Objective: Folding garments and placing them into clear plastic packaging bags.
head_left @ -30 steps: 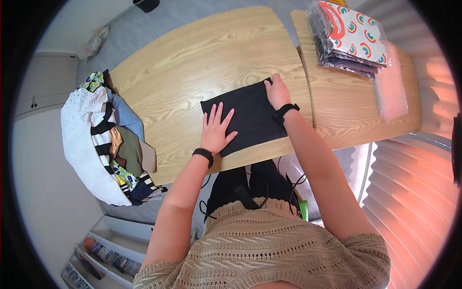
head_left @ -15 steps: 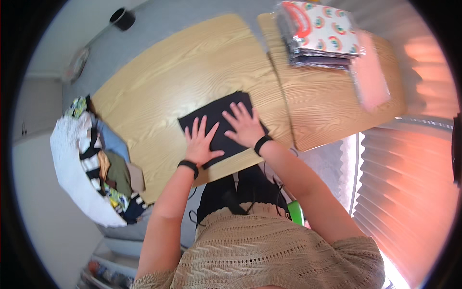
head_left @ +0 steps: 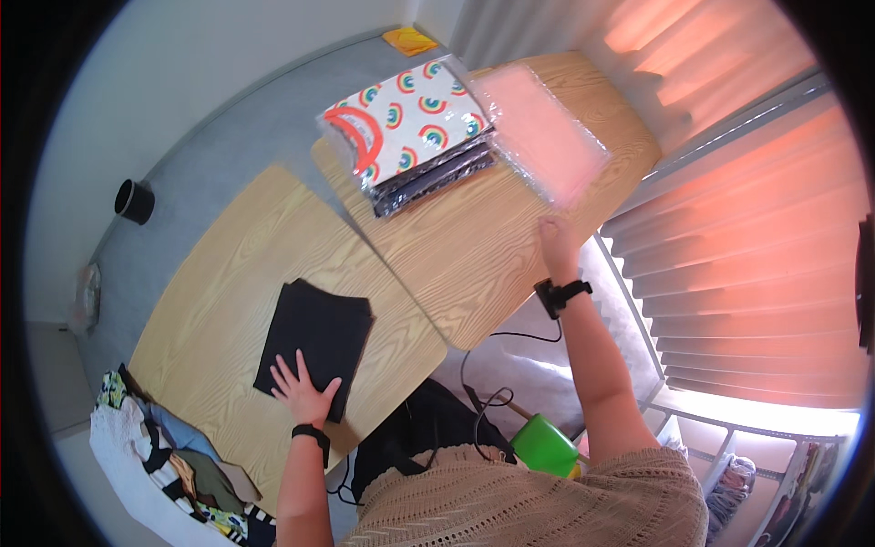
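Left hand point(head_left: 307, 394): grip is released, fingers spreading flat, palm pressing the near part of the folded black cloth point(head_left: 319, 337). Cloth is lying on the left section of the wood-grain tabletop point(head_left: 223, 264), close to the wearer's side, sitting askew to the seam.

Right hand point(head_left: 558, 244): hovering or resting by the near edge of the right section, can't tell which. Fingers are curling in and blurring; can't tell whether the grip is clenching or grasping anything. It's sitting just beside the near end of the see-through plastic bag point(head_left: 545, 132), which is lying flat and showing pinkish.

Left of that bag, a stack of plastic-wrapped packets point(head_left: 410, 128) is resting toward the far side of the right section; the top one is showing a white face with rainbow print. Bag and stack are sitting close together.

A mixed clothes pile point(head_left: 208, 474) is lying at the left end. Black bin point(head_left: 135, 201) is standing on the grey floor, green container point(head_left: 545, 445) is showing below the near edge, pleated curtain point(head_left: 747, 273) is hanging on the right.
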`<state>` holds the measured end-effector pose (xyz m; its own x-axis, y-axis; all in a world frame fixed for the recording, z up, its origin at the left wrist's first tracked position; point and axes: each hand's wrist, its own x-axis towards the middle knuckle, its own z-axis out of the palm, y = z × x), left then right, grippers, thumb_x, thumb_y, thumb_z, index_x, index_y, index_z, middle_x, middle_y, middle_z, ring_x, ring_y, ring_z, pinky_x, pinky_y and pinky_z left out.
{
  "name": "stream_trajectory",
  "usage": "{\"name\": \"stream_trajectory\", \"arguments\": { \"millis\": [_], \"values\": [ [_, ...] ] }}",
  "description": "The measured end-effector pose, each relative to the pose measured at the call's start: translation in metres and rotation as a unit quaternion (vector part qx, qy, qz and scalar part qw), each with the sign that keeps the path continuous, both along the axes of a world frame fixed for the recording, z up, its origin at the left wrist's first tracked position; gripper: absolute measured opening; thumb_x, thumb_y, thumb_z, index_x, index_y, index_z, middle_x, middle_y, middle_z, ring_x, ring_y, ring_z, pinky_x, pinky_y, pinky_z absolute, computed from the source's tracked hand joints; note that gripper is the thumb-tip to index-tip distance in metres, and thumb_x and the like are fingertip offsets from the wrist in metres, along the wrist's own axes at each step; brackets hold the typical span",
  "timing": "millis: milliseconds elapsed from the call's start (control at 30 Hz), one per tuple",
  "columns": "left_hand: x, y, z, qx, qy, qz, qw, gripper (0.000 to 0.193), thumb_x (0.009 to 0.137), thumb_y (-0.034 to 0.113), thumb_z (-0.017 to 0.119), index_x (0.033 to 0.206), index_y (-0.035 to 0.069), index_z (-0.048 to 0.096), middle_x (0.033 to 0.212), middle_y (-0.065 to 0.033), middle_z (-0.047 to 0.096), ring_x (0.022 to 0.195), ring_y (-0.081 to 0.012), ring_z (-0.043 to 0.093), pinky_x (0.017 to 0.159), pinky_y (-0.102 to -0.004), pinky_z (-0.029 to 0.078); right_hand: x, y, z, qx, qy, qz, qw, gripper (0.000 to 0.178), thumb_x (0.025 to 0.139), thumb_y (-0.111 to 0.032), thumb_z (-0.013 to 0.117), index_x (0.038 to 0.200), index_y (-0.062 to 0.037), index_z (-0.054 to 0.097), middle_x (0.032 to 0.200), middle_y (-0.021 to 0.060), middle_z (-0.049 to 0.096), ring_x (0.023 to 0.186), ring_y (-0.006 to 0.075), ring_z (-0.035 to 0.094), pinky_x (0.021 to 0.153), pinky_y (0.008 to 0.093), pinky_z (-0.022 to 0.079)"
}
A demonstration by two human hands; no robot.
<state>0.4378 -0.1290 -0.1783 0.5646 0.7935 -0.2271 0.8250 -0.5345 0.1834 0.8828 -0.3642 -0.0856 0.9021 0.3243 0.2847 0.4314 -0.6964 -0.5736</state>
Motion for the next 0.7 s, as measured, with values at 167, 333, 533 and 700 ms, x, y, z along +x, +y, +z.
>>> {"name": "stream_trajectory", "arguments": {
  "millis": [167, 333, 533, 700],
  "values": [
    [0.005, 0.001, -0.009, 0.01, 0.032, 0.006, 0.999, 0.102, 0.066, 0.06, 0.068, 0.147, 0.02, 0.02, 0.152, -0.0189, 0.009, 0.137, -0.0449, 0.011, 0.099, -0.0692, 0.022, 0.096, -0.029, -0.037, -0.076, -0.026, -0.09, 0.993, 0.019, 0.079, -0.019, 0.064, 0.092, -0.0055, 0.069, 0.093, 0.0149, 0.066, 0.09, 0.0313, 0.061, 0.081, 0.0396, 0.047],
    [0.006, 0.003, -0.006, 0.001, 0.043, 0.01, 0.999, 0.102, 0.067, 0.059, 0.069, 0.147, 0.018, 0.02, 0.152, -0.0187, 0.009, 0.137, -0.045, 0.01, 0.1, -0.0685, 0.021, 0.146, -0.026, -0.069, -0.24, -0.118, -0.044, 0.963, 0.016, 0.081, -0.018, 0.059, 0.093, -0.01, 0.067, 0.101, 0.0093, 0.064, 0.1, 0.0276, 0.056, 0.083, 0.0387, 0.045],
    [0.01, 0.003, -0.008, 0.001, 0.043, 0.004, 0.999, 0.102, 0.068, 0.059, 0.068, 0.147, 0.017, 0.02, 0.152, -0.0189, 0.008, 0.137, -0.0444, 0.009, 0.103, -0.0649, 0.018, 0.184, -0.023, -0.086, -0.399, -0.118, -0.039, 0.908, 0.015, 0.075, -0.013, 0.054, 0.068, -0.0052, 0.065, 0.074, 0.0145, 0.064, 0.074, 0.0328, 0.062, 0.067, 0.0424, 0.049],
    [0.008, 0.002, -0.005, 0.009, 0.048, 0.007, 0.999, 0.102, 0.068, 0.059, 0.068, 0.147, 0.017, 0.02, 0.152, -0.0186, 0.008, 0.138, -0.0434, 0.009, 0.103, -0.0651, 0.018, 0.176, -0.012, -0.078, -0.311, -0.103, -0.043, 0.944, 0.014, 0.077, -0.013, 0.056, 0.071, -0.0045, 0.065, 0.077, 0.0163, 0.063, 0.076, 0.0316, 0.062, 0.068, 0.0411, 0.049]
  ]
}}
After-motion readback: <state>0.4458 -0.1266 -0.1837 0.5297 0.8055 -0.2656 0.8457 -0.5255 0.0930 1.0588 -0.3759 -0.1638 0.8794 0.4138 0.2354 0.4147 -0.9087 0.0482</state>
